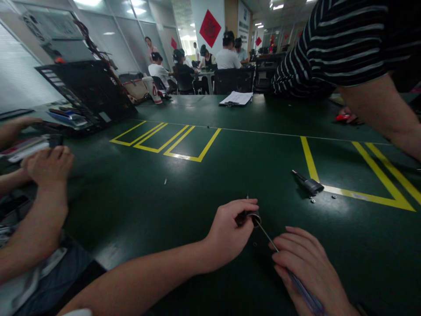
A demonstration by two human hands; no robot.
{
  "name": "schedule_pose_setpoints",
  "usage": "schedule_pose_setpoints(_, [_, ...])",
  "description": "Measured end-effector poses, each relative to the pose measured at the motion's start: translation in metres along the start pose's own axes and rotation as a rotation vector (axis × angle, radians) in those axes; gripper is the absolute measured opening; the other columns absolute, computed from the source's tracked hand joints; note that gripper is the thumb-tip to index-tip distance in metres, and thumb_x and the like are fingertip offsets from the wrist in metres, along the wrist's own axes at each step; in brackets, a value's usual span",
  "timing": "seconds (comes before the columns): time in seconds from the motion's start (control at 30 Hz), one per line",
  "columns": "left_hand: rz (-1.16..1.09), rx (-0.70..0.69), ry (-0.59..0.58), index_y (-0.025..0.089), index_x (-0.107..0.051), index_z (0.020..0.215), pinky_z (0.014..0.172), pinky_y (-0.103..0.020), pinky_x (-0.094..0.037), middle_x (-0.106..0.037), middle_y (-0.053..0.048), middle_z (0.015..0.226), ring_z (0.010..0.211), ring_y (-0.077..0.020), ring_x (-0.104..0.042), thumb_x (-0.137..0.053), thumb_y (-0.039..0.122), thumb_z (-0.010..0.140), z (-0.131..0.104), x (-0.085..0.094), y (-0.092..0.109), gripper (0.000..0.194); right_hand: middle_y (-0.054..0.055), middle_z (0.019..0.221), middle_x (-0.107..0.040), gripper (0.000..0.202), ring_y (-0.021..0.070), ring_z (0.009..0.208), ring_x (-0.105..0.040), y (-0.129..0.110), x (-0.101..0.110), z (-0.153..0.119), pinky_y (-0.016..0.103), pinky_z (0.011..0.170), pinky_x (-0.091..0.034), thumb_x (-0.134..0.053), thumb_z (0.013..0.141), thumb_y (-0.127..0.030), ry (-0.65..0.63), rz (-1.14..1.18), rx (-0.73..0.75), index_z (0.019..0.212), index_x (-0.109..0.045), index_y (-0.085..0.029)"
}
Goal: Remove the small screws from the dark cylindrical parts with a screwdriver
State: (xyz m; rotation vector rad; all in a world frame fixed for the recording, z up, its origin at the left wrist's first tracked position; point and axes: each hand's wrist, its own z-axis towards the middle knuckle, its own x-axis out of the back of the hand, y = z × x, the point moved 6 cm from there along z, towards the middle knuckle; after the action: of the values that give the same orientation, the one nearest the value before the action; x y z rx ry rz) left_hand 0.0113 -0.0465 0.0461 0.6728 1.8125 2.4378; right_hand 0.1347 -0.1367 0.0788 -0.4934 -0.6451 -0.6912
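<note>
My left hand (230,228) is closed around a small dark, hollow part with a round metal rim (255,217); a thin tip sticks out at its far end. In my right hand (302,263) is a screwdriver (268,237) with a clear purplish handle. Its thin shaft reaches into the open end of the dark part; the tip is hidden inside. A black plug-like part with a thin metal end (311,184) lies on the table, ahead and to the right. Small nuts (334,197) lie close to it. Below my left hand is another tiny ring (255,244).
Yellow tape (184,157) marks boxes on the dark green table (131,193). A co-worker's hands (49,164) rest at the left, near a black equipment case (85,92). Across the table leans a person in a striped shirt (342,48). A clipboard with papers (237,98) lies at the back.
</note>
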Motion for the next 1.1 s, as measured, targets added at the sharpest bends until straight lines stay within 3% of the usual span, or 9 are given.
schedule_pose_setpoints(0.17, [-0.022, 0.014, 0.001, 0.013, -0.068, 0.088, 0.086, -0.034, -0.054, -0.069, -0.010, 0.103, 0.096, -0.0192, -0.065, -0.050, 0.003, 0.071, 0.000, 0.000, 0.000, 0.027, -0.001, 0.075, -0.072, 0.008, 0.0166, 0.071, -0.069, 0.001, -0.003, -0.004, 0.032, 0.076, -0.053, -0.050, 0.084, -0.019, 0.038, -0.025, 0.074, 0.086, -0.057, -0.023])
schedule_pose_setpoints(0.43, [-0.055, 0.022, -0.009, 0.014, -0.067, 0.089, 0.082, -0.032, -0.055, -0.068, -0.009, 0.102, 0.096, -0.0187, -0.064, -0.050, 0.003, 0.072, 0.000, 0.001, 0.000, 0.026, 0.000, 0.075, -0.072, 0.011, 0.0171, 0.069, -0.068, 0.001, 0.005, 0.000, 0.032, 0.077, -0.054, -0.051, 0.081, -0.016, 0.042, 0.066, 0.014, 0.086, -0.057, -0.023])
schedule_pose_setpoints(0.6, [-0.026, 0.041, -0.044, 0.015, -0.066, 0.093, 0.084, -0.032, -0.053, -0.066, -0.007, 0.103, 0.097, -0.0181, -0.062, -0.051, 0.004, 0.074, 0.005, 0.004, -0.007, 0.027, 0.000, 0.067, -0.065, 0.010, 0.0183, 0.069, -0.067, 0.016, 0.008, -0.010, 0.037, 0.081, -0.054, -0.048, 0.086, -0.022, 0.059, 0.400, -0.298, 0.080, -0.056, -0.024])
schedule_pose_setpoints(0.7, [-0.056, 0.101, -0.069, 0.015, -0.064, 0.098, 0.082, -0.033, -0.053, -0.064, -0.008, 0.104, 0.095, -0.0180, -0.062, -0.050, 0.005, 0.076, 0.007, 0.004, -0.013, 0.028, 0.001, 0.064, -0.063, 0.021, 0.0177, 0.073, -0.067, 0.035, -0.007, -0.022, 0.028, 0.071, -0.057, -0.047, 0.089, -0.024, 0.114, 0.604, -0.583, 0.071, -0.057, -0.022])
schedule_pose_setpoints(0.8, [-0.129, 0.144, -0.122, 0.016, -0.061, 0.102, 0.080, -0.033, -0.053, -0.062, -0.008, 0.106, 0.095, -0.0178, -0.061, -0.050, 0.005, 0.076, 0.006, 0.000, -0.017, 0.030, -0.002, 0.055, -0.057, 0.024, 0.0144, 0.059, -0.065, 0.050, -0.020, -0.032, 0.028, 0.069, -0.058, -0.048, 0.089, -0.027, 0.229, 0.773, -0.800, 0.069, -0.058, -0.020])
schedule_pose_setpoints(0.9, [-0.182, 0.166, -0.158, 0.016, -0.061, 0.100, 0.080, -0.033, -0.053, -0.061, -0.007, 0.106, 0.094, -0.0174, -0.061, -0.051, 0.003, 0.074, 0.006, -0.004, -0.019, 0.030, -0.002, 0.055, -0.057, 0.022, 0.0140, 0.058, -0.064, 0.057, -0.025, -0.038, 0.029, 0.069, -0.058, -0.053, 0.087, -0.029, 0.260, 0.830, -0.887, 0.069, -0.060, -0.019])
schedule_pose_setpoints(1.1, [-0.219, 0.194, -0.149, 0.016, -0.061, 0.096, 0.082, -0.033, -0.052, -0.060, -0.005, 0.102, 0.091, -0.0162, -0.060, -0.052, 0.001, 0.072, 0.006, -0.005, -0.019, 0.030, 0.000, 0.061, -0.061, 0.020, 0.0191, 0.074, -0.068, 0.058, -0.030, -0.049, 0.029, 0.068, -0.056, -0.049, 0.089, -0.029, 0.135, 0.743, -0.883, 0.076, -0.061, -0.020])
